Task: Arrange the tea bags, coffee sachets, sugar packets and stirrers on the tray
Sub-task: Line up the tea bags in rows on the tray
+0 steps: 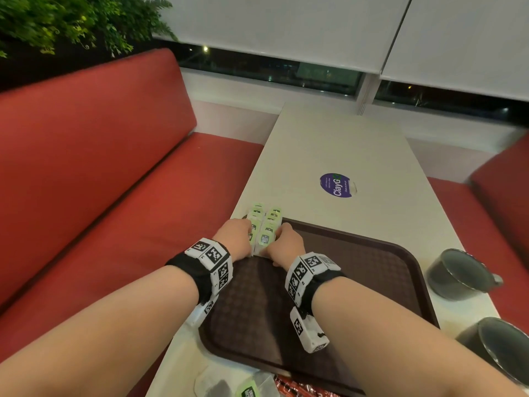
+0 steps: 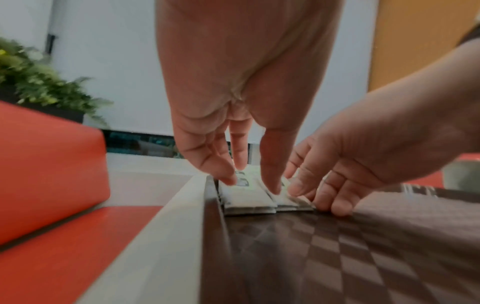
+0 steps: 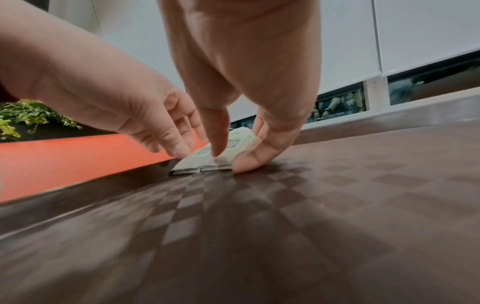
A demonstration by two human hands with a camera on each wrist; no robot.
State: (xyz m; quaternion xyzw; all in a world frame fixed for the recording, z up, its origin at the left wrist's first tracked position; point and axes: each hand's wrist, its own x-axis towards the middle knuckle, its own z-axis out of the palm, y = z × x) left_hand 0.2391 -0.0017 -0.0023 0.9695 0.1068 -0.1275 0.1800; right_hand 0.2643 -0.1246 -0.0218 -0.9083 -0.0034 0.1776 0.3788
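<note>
White table (image 1: 337,144), brown tray (image 1: 372,262), red benches (image 1: 86,156), window blinds (image 1: 286,27).

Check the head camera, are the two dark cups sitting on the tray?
No, both cups stand on the table, off the right edge of the tray.

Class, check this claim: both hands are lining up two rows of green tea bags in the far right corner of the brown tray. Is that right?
Not quite. The two rows of green tea bags lie in the far left corner of the brown tray, as the head view shows. The left hand and right hand are both on them, as stated.
</note>
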